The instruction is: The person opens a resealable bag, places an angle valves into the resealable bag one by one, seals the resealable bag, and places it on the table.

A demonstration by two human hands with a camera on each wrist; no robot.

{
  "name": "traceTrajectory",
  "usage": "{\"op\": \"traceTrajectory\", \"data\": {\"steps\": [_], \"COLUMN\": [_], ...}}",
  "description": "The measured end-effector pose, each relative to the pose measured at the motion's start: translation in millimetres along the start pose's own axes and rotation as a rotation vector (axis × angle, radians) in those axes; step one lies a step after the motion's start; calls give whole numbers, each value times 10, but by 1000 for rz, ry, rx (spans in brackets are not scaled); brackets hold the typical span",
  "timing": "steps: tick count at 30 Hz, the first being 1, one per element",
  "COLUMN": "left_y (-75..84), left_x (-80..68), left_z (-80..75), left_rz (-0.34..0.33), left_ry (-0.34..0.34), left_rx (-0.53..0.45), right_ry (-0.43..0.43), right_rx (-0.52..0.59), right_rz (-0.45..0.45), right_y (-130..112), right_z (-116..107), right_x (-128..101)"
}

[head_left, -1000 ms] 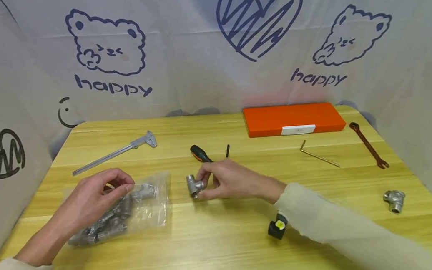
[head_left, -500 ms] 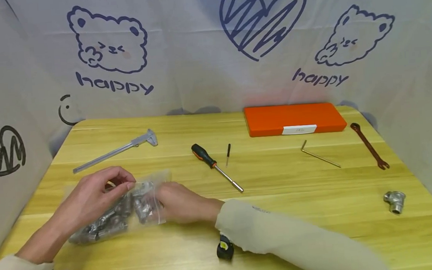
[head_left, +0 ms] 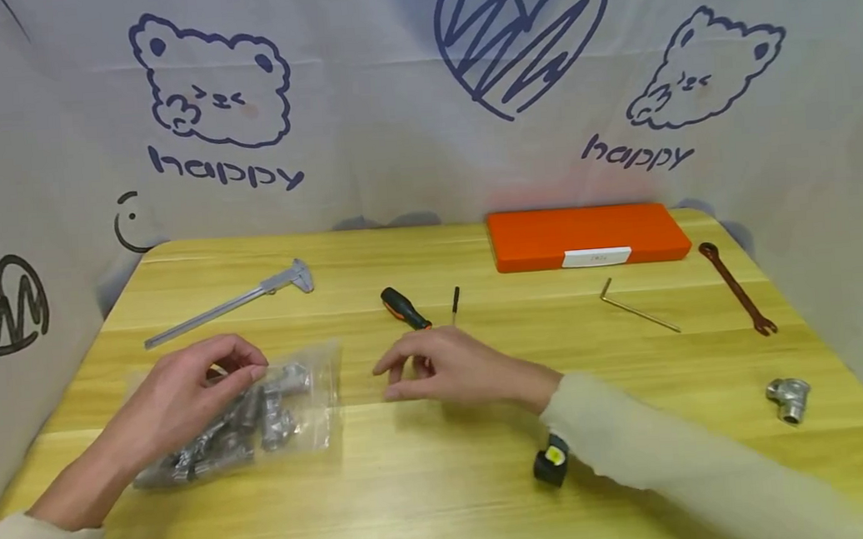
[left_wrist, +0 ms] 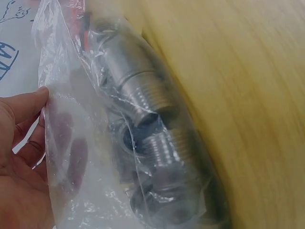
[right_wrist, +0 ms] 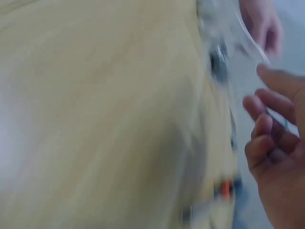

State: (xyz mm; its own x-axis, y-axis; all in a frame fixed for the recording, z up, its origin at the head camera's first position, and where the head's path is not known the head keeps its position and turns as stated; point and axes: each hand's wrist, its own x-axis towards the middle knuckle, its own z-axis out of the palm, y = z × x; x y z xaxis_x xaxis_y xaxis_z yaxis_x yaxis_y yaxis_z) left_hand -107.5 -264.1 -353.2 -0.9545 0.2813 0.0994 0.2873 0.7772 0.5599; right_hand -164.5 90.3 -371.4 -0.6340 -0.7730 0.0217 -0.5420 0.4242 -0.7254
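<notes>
A clear plastic bag (head_left: 291,409) of grey threaded metal pipe fittings lies on the wooden table (head_left: 447,494) at the left. My left hand (head_left: 246,370) pinches the bag's upper edge between thumb and fingers. The left wrist view shows the bag (left_wrist: 119,143) close up, with the threaded fittings (left_wrist: 143,102) inside and my left hand (left_wrist: 24,143) holding the film. To the right of the bag's mouth, my right hand (head_left: 401,376) hovers low over the table, fingers loosely curled and empty. The right wrist view is blurred and shows the right hand's fingers (right_wrist: 267,133) holding nothing.
A steel caliper (head_left: 231,302) lies at the back left. An orange-handled screwdriver (head_left: 402,306) and a small black bit (head_left: 455,303) lie behind my right hand. Farther right are an orange case (head_left: 587,236), a hex key (head_left: 637,309), a wrench (head_left: 737,288) and a lone metal fitting (head_left: 789,399).
A second ago my right hand held a metal tee fitting; it carried it left to the bag's mouth, and now it has drawn back to the right, empty. My left hand has kept its hold on the bag.
</notes>
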Motion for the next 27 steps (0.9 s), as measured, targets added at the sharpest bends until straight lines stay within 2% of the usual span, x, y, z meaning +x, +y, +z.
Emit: {"op": "traceTrajectory", "data": {"steps": [5, 9, 14, 17, 19, 23, 27], "left_y": [-16, -17, -6, 4, 9, 20, 28], "left_x": [-6, 2, 7, 12, 15, 17, 23], "left_z": [-12, -3, -4, -9, -13, -21, -25], "left_rz": [-14, -6, 2, -5, -8, -6, -5], "left_ry": [-9, -6, -7, -11, -12, -10, -11], "left_rx": [14, 19, 16, 14, 16, 20, 25], "right_ry": [87, 188, 304, 352, 362, 318, 273], "right_rx": [-27, -94, -185, -220, -239, -319, -378], "right_rz": [94, 172, 268, 371, 462, 644, 754], "right_y": [287, 496, 759, 935, 1052, 1275, 1476], "right_z": [-567, -990, -1386, -1554, -1640, -1750, -1782], "right_x": [-712, -1358, -2137, -2556, -2805, -3199, -3533]}}
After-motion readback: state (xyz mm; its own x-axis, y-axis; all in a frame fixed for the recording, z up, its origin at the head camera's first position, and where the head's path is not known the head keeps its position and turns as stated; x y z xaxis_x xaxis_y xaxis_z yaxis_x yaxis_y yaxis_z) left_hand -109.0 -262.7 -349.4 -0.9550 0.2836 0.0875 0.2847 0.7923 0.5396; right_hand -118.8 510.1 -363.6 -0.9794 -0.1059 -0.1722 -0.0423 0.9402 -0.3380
